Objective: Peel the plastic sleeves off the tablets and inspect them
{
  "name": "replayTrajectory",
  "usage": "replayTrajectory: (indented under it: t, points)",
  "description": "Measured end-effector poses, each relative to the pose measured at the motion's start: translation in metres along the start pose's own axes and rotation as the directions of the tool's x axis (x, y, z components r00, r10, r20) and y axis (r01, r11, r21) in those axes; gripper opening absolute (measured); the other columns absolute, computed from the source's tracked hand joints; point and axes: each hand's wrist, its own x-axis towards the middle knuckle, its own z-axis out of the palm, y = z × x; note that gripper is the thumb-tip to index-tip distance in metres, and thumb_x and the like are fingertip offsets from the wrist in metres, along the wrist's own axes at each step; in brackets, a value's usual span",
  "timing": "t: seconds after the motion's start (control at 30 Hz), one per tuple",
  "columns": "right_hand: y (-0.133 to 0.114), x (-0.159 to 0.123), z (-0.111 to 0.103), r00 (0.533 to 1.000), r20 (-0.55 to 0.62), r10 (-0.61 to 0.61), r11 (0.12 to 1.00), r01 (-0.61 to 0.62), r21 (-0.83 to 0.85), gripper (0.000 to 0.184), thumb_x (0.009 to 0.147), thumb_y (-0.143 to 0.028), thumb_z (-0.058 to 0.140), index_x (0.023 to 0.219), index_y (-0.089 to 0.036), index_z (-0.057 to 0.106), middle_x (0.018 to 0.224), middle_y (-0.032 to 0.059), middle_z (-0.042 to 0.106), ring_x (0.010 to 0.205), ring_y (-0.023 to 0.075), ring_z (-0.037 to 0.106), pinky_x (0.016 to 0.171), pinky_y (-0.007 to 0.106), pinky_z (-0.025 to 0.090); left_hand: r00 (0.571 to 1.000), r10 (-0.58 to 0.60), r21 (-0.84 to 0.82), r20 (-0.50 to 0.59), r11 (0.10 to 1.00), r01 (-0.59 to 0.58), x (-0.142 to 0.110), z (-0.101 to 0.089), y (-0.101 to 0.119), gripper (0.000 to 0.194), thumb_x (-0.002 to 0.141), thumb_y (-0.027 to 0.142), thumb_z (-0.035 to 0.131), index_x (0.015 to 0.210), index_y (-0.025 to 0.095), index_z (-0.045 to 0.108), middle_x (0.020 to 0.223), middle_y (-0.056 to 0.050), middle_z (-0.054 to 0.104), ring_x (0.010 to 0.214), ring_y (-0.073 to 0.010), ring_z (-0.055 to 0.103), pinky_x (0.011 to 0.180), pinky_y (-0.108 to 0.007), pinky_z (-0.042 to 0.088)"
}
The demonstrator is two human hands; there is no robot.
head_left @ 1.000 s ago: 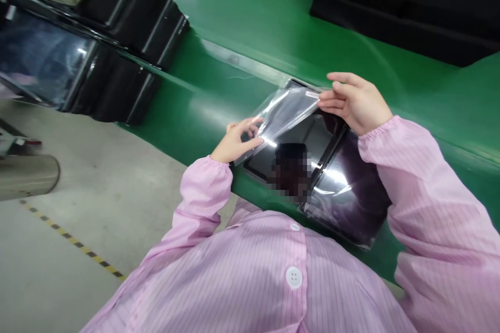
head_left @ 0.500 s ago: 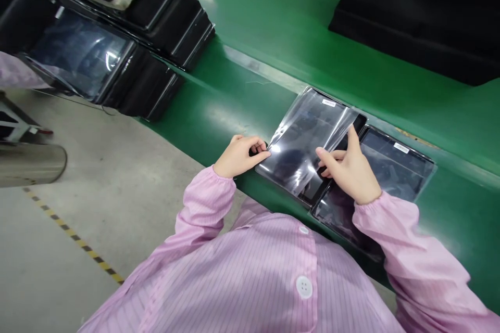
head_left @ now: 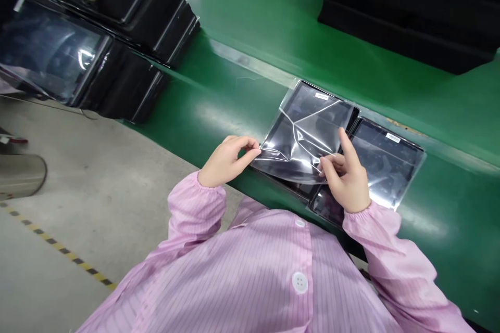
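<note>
A clear plastic film [head_left: 300,132] with a small white label lies creased over a dark glass-fronted panel [head_left: 299,187] on the green bench. My left hand [head_left: 230,160] pinches the film's left edge between thumb and fingers. At the film's lower right, my right hand [head_left: 347,177] grips its edge with thumb and bent fingers, the index finger stretched along the right side. The film's near edge is lifted a little off the panel. Right beside it lies a second dark panel [head_left: 390,161], covered with film that bears a white label; my right hand and sleeve hide part of it.
Stacks of black panels [head_left: 128,83] stand at the left end of the green bench [head_left: 234,99]. A large black block-like object [head_left: 406,15] sits at the far right. Below left is grey floor with a yellow-black striped line [head_left: 58,247] and a metal cylinder [head_left: 21,176].
The film has come down from a raised, folded position to spread over the left panel. My right hand moved from the film's far corner to its near right edge, and creases have formed.
</note>
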Motion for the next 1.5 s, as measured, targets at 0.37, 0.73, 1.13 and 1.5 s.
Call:
replayTrajectory:
  t: [0.37, 0.73, 1.13, 1.5]
  points:
    - [-0.014, 0.005, -0.01, 0.904, -0.273, -0.33, 0.937, 0.279, -0.208, 0.028, 0.095, -0.021, 0.056, 0.113, -0.034, 0.074, 0.074, 0.0013, 0.075, 0.062, 0.0217, 0.072, 0.061, 0.04, 0.062, 0.938, 0.1, -0.103, -0.332, 0.985, -0.142, 0.006, 0.01, -0.005, 0.031, 0.091, 0.052, 0.047, 0.076, 0.025, 0.052, 0.077, -0.004, 0.068, 0.08, -0.0221, 0.063, 0.084, -0.04, 0.053]
    - [0.012, -0.017, -0.024, 0.975, -0.06, -0.215, 0.954, 0.197, -0.226, 0.017, 0.09, -0.024, 0.064, 0.099, -0.028, 0.078, 0.074, 0.0029, 0.078, 0.067, 0.0228, 0.071, 0.065, 0.04, 0.06, 0.999, 0.028, -0.112, 0.018, 0.993, -0.025, 0.006, 0.02, -0.011, 0.021, 0.088, 0.036, 0.057, 0.073, 0.023, 0.061, 0.08, -0.001, 0.068, 0.082, -0.0189, 0.061, 0.097, -0.039, 0.045]
    - [0.021, -0.008, -0.019, 0.986, 0.026, -0.163, 0.955, 0.165, -0.247, 0.019, 0.09, -0.028, 0.064, 0.102, -0.029, 0.078, 0.075, 0.0031, 0.077, 0.069, 0.0229, 0.065, 0.071, 0.041, 0.054, 0.997, -0.072, -0.073, 0.021, 0.995, 0.073, 0.002, 0.02, -0.018, 0.017, 0.085, 0.034, 0.06, 0.074, 0.023, 0.063, 0.083, 0.0, 0.067, 0.085, -0.0191, 0.06, 0.103, -0.043, 0.04]
    - [0.019, -0.006, -0.012, 0.981, 0.032, -0.19, 0.946, 0.192, -0.262, 0.02, 0.091, -0.025, 0.062, 0.102, -0.029, 0.078, 0.072, 0.0022, 0.075, 0.068, 0.0219, 0.063, 0.075, 0.041, 0.049, 0.995, -0.093, -0.092, 0.043, 0.991, 0.097, 0.003, 0.019, -0.028, 0.018, 0.085, 0.036, 0.059, 0.073, 0.022, 0.063, 0.082, -0.001, 0.066, 0.084, -0.0197, 0.06, 0.101, -0.044, 0.04]
